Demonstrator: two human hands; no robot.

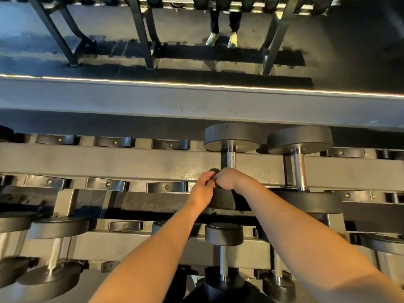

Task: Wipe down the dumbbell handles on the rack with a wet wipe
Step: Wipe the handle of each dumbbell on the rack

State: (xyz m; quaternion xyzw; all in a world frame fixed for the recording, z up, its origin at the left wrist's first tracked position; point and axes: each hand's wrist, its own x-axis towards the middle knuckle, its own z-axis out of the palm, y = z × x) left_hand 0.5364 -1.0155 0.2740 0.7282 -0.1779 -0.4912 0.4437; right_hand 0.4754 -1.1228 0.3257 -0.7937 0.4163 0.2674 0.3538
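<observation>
One wide-angle camera, worn on the head, looks steeply down and forward over the rack (131, 162). It sits close: both forearms (295, 226) run in from the bottom edge, and the left hand (202, 191) and right hand (227, 179) meet mid-frame at the near end of a dumbbell handle (231, 159). The rack's tiers cross side to side, bowed by the lens. A ledge (196, 101) and dark floor (338, 29) fill the top.
</observation>
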